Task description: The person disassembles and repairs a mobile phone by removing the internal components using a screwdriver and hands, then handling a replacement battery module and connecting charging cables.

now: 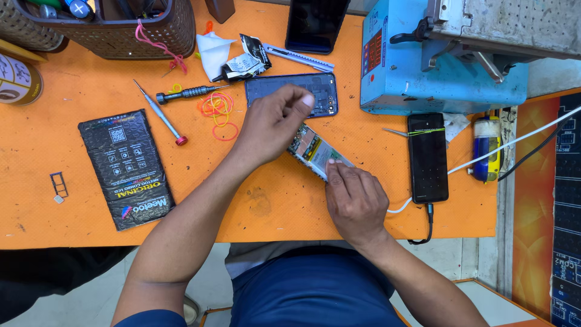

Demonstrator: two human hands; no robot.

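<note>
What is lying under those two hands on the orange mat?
An opened phone with bare circuit boards and a yellowish part showing lies between the left hand and right hand. Both ends are covered by the hands, so the rest stays hidden. The orange mat lies beneath.

Opened phone [315,151], circuit boards exposed, lies tilted on orange counter [272,206], pinned between my hands, partly hidden.

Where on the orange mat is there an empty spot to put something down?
The widest bare patch of the mat is along its near edge, between the black packet and the right hand. A smaller one lies left of the packet, around the SIM tray. It is crowded at the back, around the screwdrivers, rubber bands, back cover and left hand.
</note>
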